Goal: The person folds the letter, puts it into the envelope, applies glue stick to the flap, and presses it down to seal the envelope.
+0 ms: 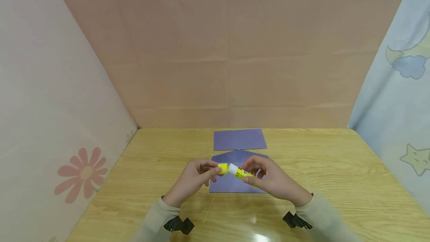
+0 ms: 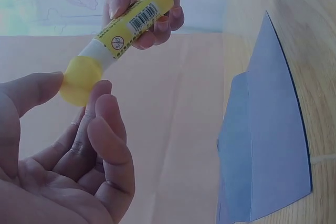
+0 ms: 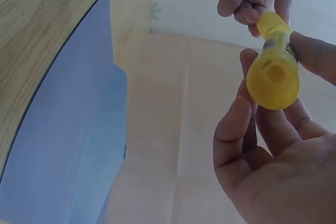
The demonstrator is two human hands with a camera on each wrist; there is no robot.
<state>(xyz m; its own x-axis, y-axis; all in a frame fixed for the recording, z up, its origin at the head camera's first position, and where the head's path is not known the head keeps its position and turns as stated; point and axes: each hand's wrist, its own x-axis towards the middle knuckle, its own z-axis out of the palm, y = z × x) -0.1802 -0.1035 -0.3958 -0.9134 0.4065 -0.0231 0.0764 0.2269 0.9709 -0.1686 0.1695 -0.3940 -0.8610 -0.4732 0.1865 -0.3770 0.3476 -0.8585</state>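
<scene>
A yellow glue stick [image 1: 244, 173] with a white collar is held in my right hand [image 1: 268, 176], thumb on one side and fingers on the other. Between thumb and fingertips, my left hand [image 1: 196, 176] pinches its yellow cap [image 1: 223, 168]. In the head view the cap sits right at the white end of the stick; the left wrist view shows the cap [image 2: 81, 81] against the white collar [image 2: 97, 53]. The stick's round yellow base [image 3: 273, 83] faces the right wrist camera. Both hands are above a purple envelope [image 1: 228, 185] with its flap pointing away.
Beyond the envelope lies a flat purple paper rectangle [image 1: 239, 140] on the wooden table [image 1: 312, 160]. A thin pale strip [image 1: 209, 208] is on the table in front of the envelope. Cloth backdrops [image 1: 228, 47] stand behind and at both sides.
</scene>
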